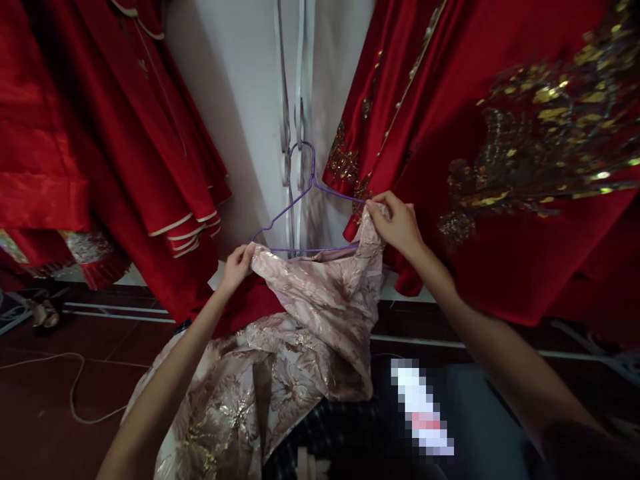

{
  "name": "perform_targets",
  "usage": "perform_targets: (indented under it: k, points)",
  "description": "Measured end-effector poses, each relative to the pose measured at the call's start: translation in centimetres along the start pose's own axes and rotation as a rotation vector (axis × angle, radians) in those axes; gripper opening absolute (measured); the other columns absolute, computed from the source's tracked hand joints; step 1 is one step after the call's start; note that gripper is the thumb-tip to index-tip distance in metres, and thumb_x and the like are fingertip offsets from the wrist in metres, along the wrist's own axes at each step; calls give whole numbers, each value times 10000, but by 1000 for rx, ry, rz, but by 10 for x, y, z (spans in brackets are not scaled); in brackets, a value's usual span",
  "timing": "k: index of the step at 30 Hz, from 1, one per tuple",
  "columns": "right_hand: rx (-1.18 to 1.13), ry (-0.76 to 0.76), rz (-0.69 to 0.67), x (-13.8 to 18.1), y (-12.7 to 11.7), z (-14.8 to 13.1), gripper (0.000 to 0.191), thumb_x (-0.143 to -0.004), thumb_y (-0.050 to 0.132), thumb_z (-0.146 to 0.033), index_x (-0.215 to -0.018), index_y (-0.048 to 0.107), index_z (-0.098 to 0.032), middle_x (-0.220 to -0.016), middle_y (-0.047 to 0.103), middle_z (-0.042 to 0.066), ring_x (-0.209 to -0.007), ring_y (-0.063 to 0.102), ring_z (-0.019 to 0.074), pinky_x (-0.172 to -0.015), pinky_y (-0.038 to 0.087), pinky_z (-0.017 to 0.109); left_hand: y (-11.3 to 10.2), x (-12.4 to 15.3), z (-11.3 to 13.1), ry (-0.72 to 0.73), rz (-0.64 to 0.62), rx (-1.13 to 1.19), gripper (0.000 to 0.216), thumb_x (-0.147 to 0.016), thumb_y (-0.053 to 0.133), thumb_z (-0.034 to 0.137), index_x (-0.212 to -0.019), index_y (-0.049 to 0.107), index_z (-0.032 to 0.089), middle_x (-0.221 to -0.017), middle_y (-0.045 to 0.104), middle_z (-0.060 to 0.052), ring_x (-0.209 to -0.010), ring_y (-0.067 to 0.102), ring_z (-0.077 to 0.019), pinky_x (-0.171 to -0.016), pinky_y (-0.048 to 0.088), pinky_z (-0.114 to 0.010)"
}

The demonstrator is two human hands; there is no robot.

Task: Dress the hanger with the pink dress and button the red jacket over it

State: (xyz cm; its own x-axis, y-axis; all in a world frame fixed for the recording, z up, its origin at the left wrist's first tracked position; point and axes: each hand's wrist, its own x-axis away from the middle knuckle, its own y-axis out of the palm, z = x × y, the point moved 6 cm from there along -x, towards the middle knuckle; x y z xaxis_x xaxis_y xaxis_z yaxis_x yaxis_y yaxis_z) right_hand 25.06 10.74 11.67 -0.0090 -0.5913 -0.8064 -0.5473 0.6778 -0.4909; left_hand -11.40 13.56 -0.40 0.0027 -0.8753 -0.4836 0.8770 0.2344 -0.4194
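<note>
A pale pink dress [320,297] with shiny floral brocade hangs from a purple wire hanger [293,203], its skirt spreading down over my lap. My left hand [238,267] pinches the dress's left shoulder at the hanger's left end. At the other end my right hand [397,223] grips the right shoulder between thumb and fingers. The hanger's hook is up against a grey metal rack [299,120]; whether it is hooked on I cannot tell.
Red garments [115,120] hang on the left, and a red gown [500,253] with gold sequins is on the right. Shoes [45,313] stand at the far left. A white cable [75,393] crosses the tiled floor. A blurred-out bright patch [423,407] lies at lower right.
</note>
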Motion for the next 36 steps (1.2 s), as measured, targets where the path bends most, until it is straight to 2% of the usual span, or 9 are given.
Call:
perform_targets:
  k: [5,13,17,21,25,27,31,33,36]
  points:
    - [-65,5,-23,-2,4,-1,230,-858,451,-445,-847,557,-241,-830,662,9,-760,595,203,-803,376,360,-27,-4,-59,-119,155,-39,498,-793,426,584,-896,651,152,-912,642,-63,-895,549,-177,-777,439,-274]
    - [-48,-15,-6,-5,-4,0,216,-853,464,-427,-850,574,-241,-842,666,22,-795,594,213,-792,379,348,-27,-8,-62,-113,170,43,578,-769,436,626,-987,654,137,-1058,629,-101,-995,544,-201,-854,435,-313]
    - [-98,-24,-40,-4,1,0,234,-845,470,-437,-838,580,-231,-792,651,12,-726,584,186,-730,396,307,-32,-17,-36,3,192,-3,484,-807,434,561,-965,661,163,-1058,626,-84,-1027,536,-201,-912,412,-334]
    - [-222,3,-69,3,16,2,275,-843,456,-465,-817,569,-216,-714,604,-1,-637,544,151,-618,394,254,-36,-32,31,256,153,-108,356,-825,473,480,-923,675,204,-1044,617,-54,-1029,531,-193,-985,351,-358]
    - [-274,24,-77,9,25,4,282,-837,462,-472,-807,559,-209,-699,581,-4,-634,519,145,-606,391,246,-34,-38,68,311,-68,-112,351,-826,474,479,-909,665,195,-999,626,-53,-987,539,-201,-954,380,-352]
    - [-280,28,-81,9,26,5,283,-833,469,-475,-799,555,-208,-700,574,-2,-639,515,146,-612,393,250,-35,-34,54,208,-101,20,417,-859,384,498,-1015,610,184,-985,623,-67,-931,562,-199,-871,440,-340]
    - [-277,39,-82,8,26,6,291,-836,461,-488,-801,547,-212,-707,568,3,-643,515,149,-621,400,258,-39,2,-15,-58,175,180,427,-879,293,428,-1223,345,181,-970,571,-79,-769,591,-157,-738,497,-337]
    - [-267,47,-87,7,26,7,295,-837,456,-493,-809,549,-215,-712,569,4,-647,515,151,-622,401,259,-29,29,-39,-57,94,63,496,-795,462,354,-1224,279,185,-1038,521,-87,-839,585,-161,-765,501,-351]
    - [-252,53,-96,6,25,9,301,-834,456,-498,-809,555,-214,-717,575,6,-653,515,152,-622,401,258,-16,66,-49,70,-141,-233,633,-671,604,271,-1212,298,149,-1169,430,-132,-966,547,-201,-869,468,-399]
